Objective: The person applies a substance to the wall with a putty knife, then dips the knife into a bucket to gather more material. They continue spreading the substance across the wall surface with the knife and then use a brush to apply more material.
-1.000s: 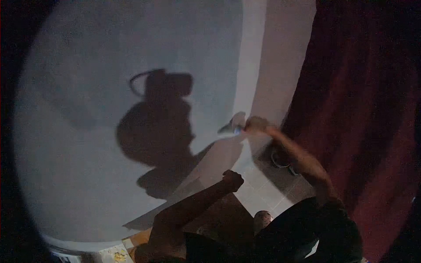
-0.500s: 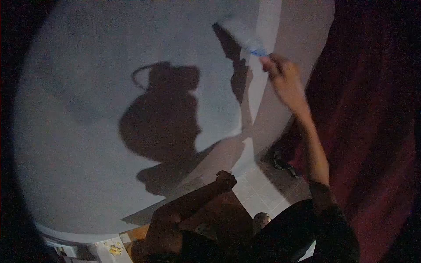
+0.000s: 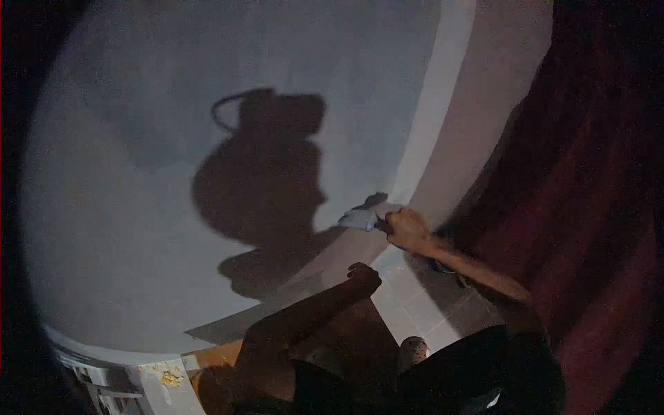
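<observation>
My right hand [image 3: 407, 230] is closed around the handle of a brush [image 3: 358, 220], which has a pale, flared head and some blue near the grip. The brush head is close to or against the lower part of a grey wall [image 3: 152, 207]; contact cannot be told for sure. Lower down, in shadow, my left hand [image 3: 364, 278] has its fingers curled. Whether anything is inside that hand is too dark to see.
A dark red curtain [image 3: 588, 277] hangs on the right. Pale floor tiles [image 3: 408, 297] lie below, with a foot in a dotted shoe [image 3: 413, 351]. Shadows of a head and arm fall on the wall. A brown surface [image 3: 218, 360] shows at the lower left.
My right hand has swung down and slightly left with the brush, from high on the wall to its lower part. My left hand has barely moved.
</observation>
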The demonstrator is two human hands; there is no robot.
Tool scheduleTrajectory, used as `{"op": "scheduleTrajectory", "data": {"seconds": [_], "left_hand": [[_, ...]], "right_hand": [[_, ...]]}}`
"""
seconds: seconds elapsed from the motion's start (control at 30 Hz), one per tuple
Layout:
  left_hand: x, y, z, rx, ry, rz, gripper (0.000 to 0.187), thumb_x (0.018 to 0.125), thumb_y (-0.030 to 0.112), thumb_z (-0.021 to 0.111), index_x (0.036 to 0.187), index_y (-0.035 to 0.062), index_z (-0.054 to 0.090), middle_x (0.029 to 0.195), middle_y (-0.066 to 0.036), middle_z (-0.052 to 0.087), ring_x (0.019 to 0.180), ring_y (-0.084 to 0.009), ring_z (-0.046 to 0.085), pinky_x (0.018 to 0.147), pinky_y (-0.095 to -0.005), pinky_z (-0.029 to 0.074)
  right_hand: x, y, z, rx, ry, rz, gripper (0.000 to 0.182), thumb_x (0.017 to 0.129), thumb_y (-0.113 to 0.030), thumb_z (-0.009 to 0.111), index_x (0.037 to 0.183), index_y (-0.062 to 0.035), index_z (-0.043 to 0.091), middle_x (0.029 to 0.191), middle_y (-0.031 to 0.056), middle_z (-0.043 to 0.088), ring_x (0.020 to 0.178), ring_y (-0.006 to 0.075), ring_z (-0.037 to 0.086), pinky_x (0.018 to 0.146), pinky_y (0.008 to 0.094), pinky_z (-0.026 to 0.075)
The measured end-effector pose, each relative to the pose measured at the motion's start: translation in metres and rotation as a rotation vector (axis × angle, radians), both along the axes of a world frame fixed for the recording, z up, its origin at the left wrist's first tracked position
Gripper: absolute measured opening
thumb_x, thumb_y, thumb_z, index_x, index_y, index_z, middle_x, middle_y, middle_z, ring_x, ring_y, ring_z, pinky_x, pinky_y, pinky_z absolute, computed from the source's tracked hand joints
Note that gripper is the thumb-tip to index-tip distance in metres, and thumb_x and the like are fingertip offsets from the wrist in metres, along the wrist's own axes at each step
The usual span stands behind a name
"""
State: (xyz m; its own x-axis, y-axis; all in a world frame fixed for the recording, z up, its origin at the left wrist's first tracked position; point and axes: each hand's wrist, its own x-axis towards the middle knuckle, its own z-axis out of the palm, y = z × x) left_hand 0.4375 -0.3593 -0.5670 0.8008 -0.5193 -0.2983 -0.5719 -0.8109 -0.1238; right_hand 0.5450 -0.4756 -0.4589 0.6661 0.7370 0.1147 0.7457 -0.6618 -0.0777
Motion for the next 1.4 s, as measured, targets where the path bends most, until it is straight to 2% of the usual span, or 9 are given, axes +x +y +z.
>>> {"op": "scheduleTrajectory", "data": {"seconds": [0.13,0.4,0.6,0.73,0.8,0.97,1.13,1.27,1.4], "left_hand": [[0.029,-0.018,-0.047,0.114,0.18,-0.003,0.016,0.073,0.017,0.064,0.082,0.0049,0.071,0.078,-0.017,0.066,0.067,-0.0345,0.066,0.065,-0.0569,0.05],[0.027,-0.017,-0.032,0.032,0.162,-0.039,0.016,0.072,0.018,0.064,0.082,0.0072,0.07,0.08,-0.015,0.066,0.067,-0.0348,0.065,0.063,-0.0582,0.048],[0.024,-0.01,-0.031,0.038,0.154,-0.035,0.015,0.071,0.019,0.065,0.081,0.0089,0.07,0.081,-0.014,0.066,0.068,-0.035,0.065,0.061,-0.0591,0.047],[0.02,0.001,-0.036,0.068,0.152,-0.011,0.015,0.07,0.019,0.065,0.081,0.0101,0.07,0.081,-0.013,0.066,0.068,-0.0352,0.065,0.06,-0.0597,0.046],[0.018,0.005,-0.041,0.09,0.156,0.007,0.015,0.07,0.02,0.065,0.081,0.0106,0.07,0.082,-0.013,0.066,0.068,-0.0352,0.065,0.059,-0.0601,0.045],[0.025,-0.002,-0.047,0.156,-0.014,0.078,0.016,0.069,0.02,0.065,0.081,0.0125,0.069,0.082,-0.012,0.066,0.069,-0.0346,0.064,0.059,-0.0609,0.045],[0.04,-0.017,-0.036,-0.051,-0.019,-0.106,0.019,0.066,0.019,0.064,0.084,0.0134,0.068,0.079,-0.013,0.065,0.072,-0.0313,0.064,0.058,-0.0599,0.047],[0.031,-0.025,-0.003,-0.023,0.113,-0.104,0.018,0.071,0.018,0.063,0.085,0.008,0.068,0.077,-0.015,0.065,0.064,-0.0336,0.064,0.058,-0.056,0.05],[0.02,-0.031,-0.005,0.019,0.168,-0.078,0.017,0.068,0.019,0.065,0.081,0.0076,0.067,0.077,-0.013,0.066,0.069,-0.0326,0.065,0.058,-0.0559,0.051]], "right_hand": [[0.008,0.008,0.102,0.123,0.039,-0.083,0.028,0.073,-0.024,0.066,0.082,0.0025,0.064,0.075,0.0214,0.062,0.073,0.0328,0.063,0.065,0.0431,0.049],[-0.029,0.003,0.251,0.818,-0.339,-0.148,0.037,0.09,-0.033,0.054,0.085,0.0025,0.063,0.057,0.0176,0.054,0.047,0.0219,0.051,0.051,0.0359,0.042],[0.015,0.036,0.175,0.787,-0.538,-0.027,0.029,0.093,-0.026,0.048,0.091,0.0005,0.06,0.058,0.0171,0.056,0.05,0.0299,0.058,0.052,0.0394,0.045],[-0.006,0.043,0.118,0.693,-0.143,0.013,0.031,0.091,-0.026,0.05,0.088,0.0037,0.058,0.057,0.0213,0.056,0.055,0.0357,0.059,0.053,0.0468,0.045],[-0.004,0.028,0.064,0.348,-0.218,0.09,0.018,0.082,-0.012,0.059,0.09,0.0047,0.059,0.063,0.0201,0.06,0.054,0.0303,0.062,0.048,0.0356,0.048],[-0.004,0.017,-0.017,-0.063,0.06,-0.014,0.025,0.074,-0.018,0.065,0.087,0.0022,0.063,0.064,0.0162,0.061,0.062,0.0311,0.062,0.059,0.0432,0.049],[0.005,0.023,0.071,0.153,0.078,-0.085,0.028,0.075,-0.026,0.066,0.089,-0.0016,0.064,0.076,0.0171,0.063,0.07,0.0287,0.061,0.066,0.0417,0.048],[0.005,0.007,0.161,0.536,-0.038,0.027,0.03,0.082,-0.029,0.063,0.092,-0.0011,0.065,0.067,0.0071,0.059,0.062,0.0181,0.055,0.059,0.0331,0.046],[-0.02,-0.005,0.236,0.757,-0.239,-0.08,0.035,0.087,-0.032,0.058,0.094,0.001,0.066,0.065,0.0137,0.062,0.055,0.0176,0.055,0.055,0.0332,0.044]]}}
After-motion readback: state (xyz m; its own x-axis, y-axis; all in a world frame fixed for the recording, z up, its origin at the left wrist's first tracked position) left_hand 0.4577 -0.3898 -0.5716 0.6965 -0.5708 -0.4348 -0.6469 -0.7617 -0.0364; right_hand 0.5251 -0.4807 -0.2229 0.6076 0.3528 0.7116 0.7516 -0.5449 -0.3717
